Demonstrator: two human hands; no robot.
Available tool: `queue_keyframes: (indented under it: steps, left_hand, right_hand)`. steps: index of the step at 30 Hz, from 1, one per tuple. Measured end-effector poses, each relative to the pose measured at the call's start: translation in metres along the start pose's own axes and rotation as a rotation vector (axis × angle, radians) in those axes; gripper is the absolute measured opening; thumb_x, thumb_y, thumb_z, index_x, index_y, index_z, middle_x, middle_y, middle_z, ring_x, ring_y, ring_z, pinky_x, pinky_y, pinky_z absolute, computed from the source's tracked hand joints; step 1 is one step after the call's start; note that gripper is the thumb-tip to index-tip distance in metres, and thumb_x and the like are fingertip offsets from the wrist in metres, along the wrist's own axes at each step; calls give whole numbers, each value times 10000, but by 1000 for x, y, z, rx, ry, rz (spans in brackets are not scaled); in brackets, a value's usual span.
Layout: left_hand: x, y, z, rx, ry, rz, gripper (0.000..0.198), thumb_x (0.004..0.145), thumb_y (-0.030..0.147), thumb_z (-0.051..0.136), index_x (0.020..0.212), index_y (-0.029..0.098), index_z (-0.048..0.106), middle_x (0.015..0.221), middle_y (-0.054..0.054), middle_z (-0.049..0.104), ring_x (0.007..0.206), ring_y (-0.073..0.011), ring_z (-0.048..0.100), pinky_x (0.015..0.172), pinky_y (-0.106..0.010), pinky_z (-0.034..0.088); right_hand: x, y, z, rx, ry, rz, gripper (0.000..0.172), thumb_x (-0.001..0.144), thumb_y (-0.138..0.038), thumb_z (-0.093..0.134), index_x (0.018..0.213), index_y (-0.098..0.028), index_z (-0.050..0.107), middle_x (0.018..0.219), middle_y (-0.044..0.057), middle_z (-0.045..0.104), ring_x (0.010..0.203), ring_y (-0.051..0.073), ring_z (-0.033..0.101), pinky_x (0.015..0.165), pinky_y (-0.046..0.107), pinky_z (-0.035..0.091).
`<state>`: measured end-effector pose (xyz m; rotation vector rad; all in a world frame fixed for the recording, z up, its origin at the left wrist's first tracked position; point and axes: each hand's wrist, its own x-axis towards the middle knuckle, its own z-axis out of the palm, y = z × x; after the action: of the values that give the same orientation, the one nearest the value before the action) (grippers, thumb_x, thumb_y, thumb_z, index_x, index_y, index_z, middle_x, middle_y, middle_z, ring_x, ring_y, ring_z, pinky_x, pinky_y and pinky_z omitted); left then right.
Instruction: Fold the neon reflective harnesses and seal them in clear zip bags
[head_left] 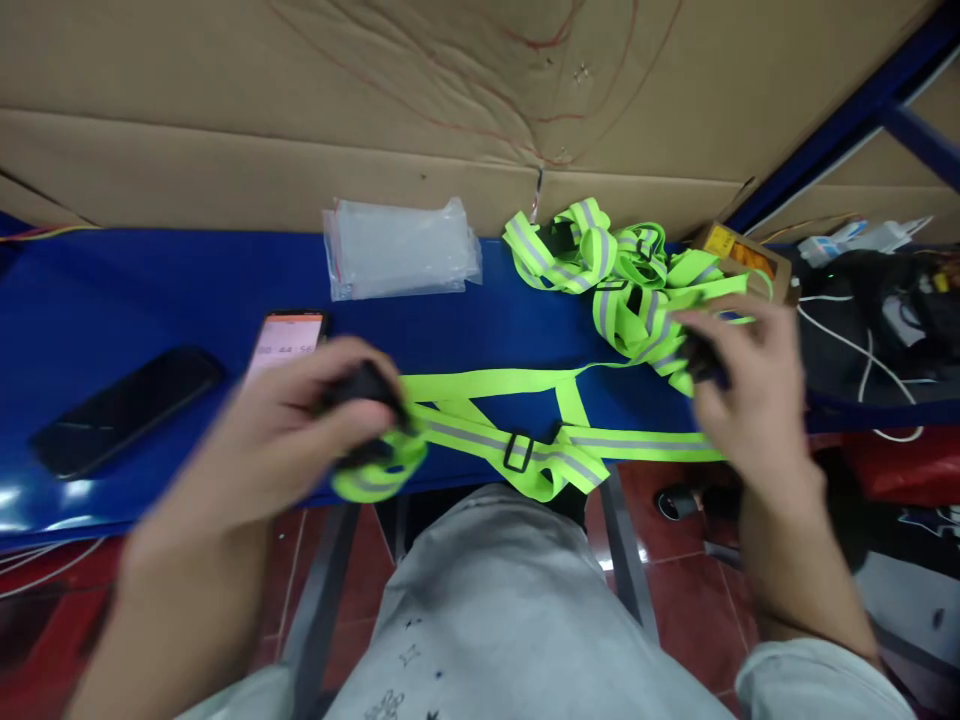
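Note:
A neon-yellow reflective strap harness (pixel 487 385) with grey stripes stretches between my two hands, low over the blue table. My left hand (pixel 322 420) is closed around a black buckle part at its left end, and a loop of strap hangs below the fingers. At the other end my right hand (pixel 742 380) grips a dark piece, probably the matching buckle; motion blur hides its details. A black slider (pixel 518 452) sits on the lower strap between the hands. Behind my right hand lies a heap of similar reflective straps (pixel 570 250), partly hidden by the fingers.
Clear plastic bags (pixel 405 250) are stacked at the table's back edge. A phone with a lit timer (pixel 289 335) and a black case-like object (pixel 127 410) lie left. Cardboard (pixel 375 90) walls the back. An open small box (pixel 750 260) and white cables (pixel 862 340) are at right.

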<state>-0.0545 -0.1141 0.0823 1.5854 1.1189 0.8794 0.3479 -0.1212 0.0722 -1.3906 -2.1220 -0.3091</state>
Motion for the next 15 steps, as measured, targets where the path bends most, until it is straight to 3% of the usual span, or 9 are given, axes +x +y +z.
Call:
queue_keyframes:
  steps: [2,4,6,8,15]
  left_hand:
    - [3,-3,43,-43,-132,-58,353,922,554,711,897,204,671,750,12,631,635,-118,521,561,-230,410]
    - [6,-3,78,-97,-148,-84,352,919,528,715,857,192,630,756,18,589,665,-121,502,585,-232,403]
    - [8,-2,100,-156,-155,-97,354,917,511,716,822,194,588,732,31,546,657,-118,464,585,-235,383]
    - [8,-2,107,-181,-132,-99,351,917,503,715,819,199,571,728,35,532,661,-121,446,602,-242,380]
    - [8,-7,103,-128,-77,-124,351,917,512,708,839,202,563,741,39,510,682,-128,443,636,-258,381]
  right_hand:
    - [2,-42,25,61,-22,-85,738,826,10,493,1483,-318,575,1321,152,583,1235,336,611,910,500,588]
    - [0,-71,42,118,-2,-93,842,876,11,466,1610,-399,422,1321,119,587,1224,314,619,937,497,591]
    - [-1,-87,50,161,-2,-100,885,906,4,455,1664,-430,308,1321,109,585,1237,305,612,963,489,590]
    - [-1,-92,52,181,8,-105,893,920,3,445,1678,-434,266,1310,110,580,1237,296,608,967,476,590]
    - [0,-95,57,172,37,-93,905,925,16,433,1691,-420,225,1278,117,583,1209,290,614,954,466,590]
